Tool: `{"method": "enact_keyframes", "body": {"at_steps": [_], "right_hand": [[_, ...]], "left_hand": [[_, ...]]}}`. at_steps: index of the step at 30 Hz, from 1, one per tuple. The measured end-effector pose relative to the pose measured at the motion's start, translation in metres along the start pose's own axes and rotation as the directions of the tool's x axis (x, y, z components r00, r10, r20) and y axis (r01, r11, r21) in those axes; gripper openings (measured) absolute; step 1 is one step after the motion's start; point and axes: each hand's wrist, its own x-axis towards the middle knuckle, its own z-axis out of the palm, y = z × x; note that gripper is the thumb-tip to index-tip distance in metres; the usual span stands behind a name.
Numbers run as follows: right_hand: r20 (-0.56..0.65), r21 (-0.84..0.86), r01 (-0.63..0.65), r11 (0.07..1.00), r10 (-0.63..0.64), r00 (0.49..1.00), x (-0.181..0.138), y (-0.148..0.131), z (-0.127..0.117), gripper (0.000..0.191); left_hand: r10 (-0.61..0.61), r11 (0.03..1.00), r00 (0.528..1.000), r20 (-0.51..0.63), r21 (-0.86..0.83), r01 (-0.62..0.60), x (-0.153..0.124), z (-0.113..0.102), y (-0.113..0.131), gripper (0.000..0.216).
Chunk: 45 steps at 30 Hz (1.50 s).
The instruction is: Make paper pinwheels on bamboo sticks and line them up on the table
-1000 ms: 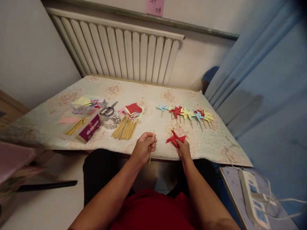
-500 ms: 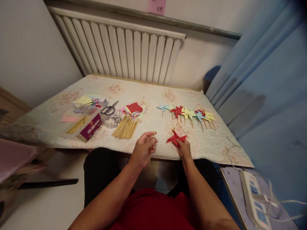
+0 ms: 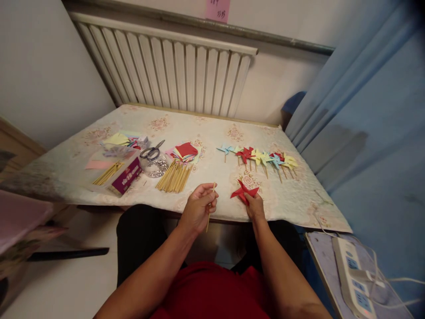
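My left hand (image 3: 200,204) is closed around a thin wooden stick (image 3: 214,186), held nearly upright at the table's front edge. A short tip shows above the fingers and the lower end sticks out below the palm. To its right, my right hand (image 3: 255,206) pinches a red paper pinwheel (image 3: 245,191) by its lower side, thumb on top. Stick and pinwheel are apart. Left of my left hand lies a bundle of wooden sticks (image 3: 173,177), with a stack of coloured paper squares (image 3: 186,152) behind it. A row of finished pinwheels on sticks (image 3: 264,158) lies beyond my right hand.
Scissors (image 3: 151,153) rest on a round clear tub of silvery pins (image 3: 155,168). Beside it stands a purple-sided box (image 3: 126,177) with more sticks. A power strip (image 3: 353,277) with cords lies at the right. A radiator (image 3: 179,71) runs behind the table.
Both hands stay almost still, with the stick and the red pinwheel held as before. Only a slight shift of the camera view shows.
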Motion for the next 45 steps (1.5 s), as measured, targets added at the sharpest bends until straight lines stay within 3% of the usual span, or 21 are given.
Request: {"method": "enact_keyframes", "body": {"at_steps": [12, 27, 45], "right_hand": [[0.026, 0.063, -0.009, 0.998, 0.007, 1.0, 0.0035, 0.0038, -0.0036, 0.028], [-0.006, 0.065, -0.025, 0.998, 0.026, 1.0, 0.001, 0.0009, -0.0014, 0.029], [-0.007, 0.033, -0.015, 0.999, 0.016, 1.0, 0.0024, 0.0023, -0.0029, 0.026]], "left_hand": [[0.017, 1.0, 0.998, -0.067, 0.02, -0.016, -0.0008, 0.0041, 0.0025, 0.024], [0.052, 0.997, 0.996, -0.071, 0.065, -0.047, -0.0013, 0.0016, 0.001, 0.021], [0.002, 1.0, 0.999, -0.052, 0.006, -0.001, -0.0014, -0.0017, 0.0019, 0.023]]}}
